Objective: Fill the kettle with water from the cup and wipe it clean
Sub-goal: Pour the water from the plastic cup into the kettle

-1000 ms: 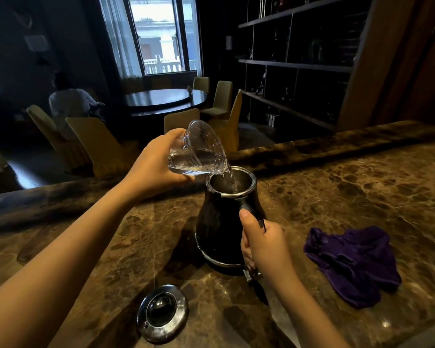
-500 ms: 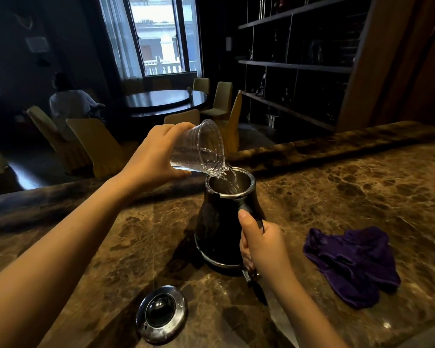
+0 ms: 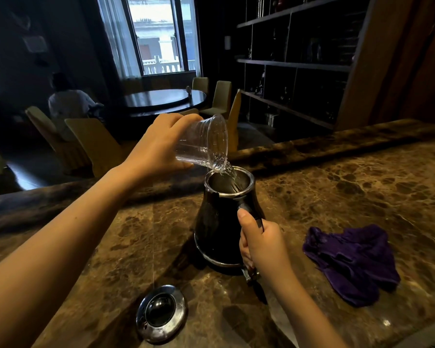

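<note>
A dark kettle [image 3: 220, 222] with a steel rim stands open-topped on the brown marble counter [image 3: 349, 187]. My right hand [image 3: 263, 243] grips its handle on the near right side. My left hand [image 3: 158, 146] holds a clear plastic cup [image 3: 204, 143] tipped steeply over the kettle's mouth, and a stream of water runs from the cup's lip into the opening. Little water is left in the cup. The kettle's round steel lid [image 3: 161, 313] lies on the counter in front, to the near left. A crumpled purple cloth [image 3: 352, 262] lies to the kettle's right.
The counter has a raised ledge [image 3: 312, 149] along its far edge. Beyond it are a round dark table [image 3: 161, 100] with several chairs, a seated person [image 3: 68, 102] at far left, a window, and dark shelving at right.
My left hand has tipped the cup further, its base rising, and the water level in it has dropped. The kettle and my right hand have stayed put.
</note>
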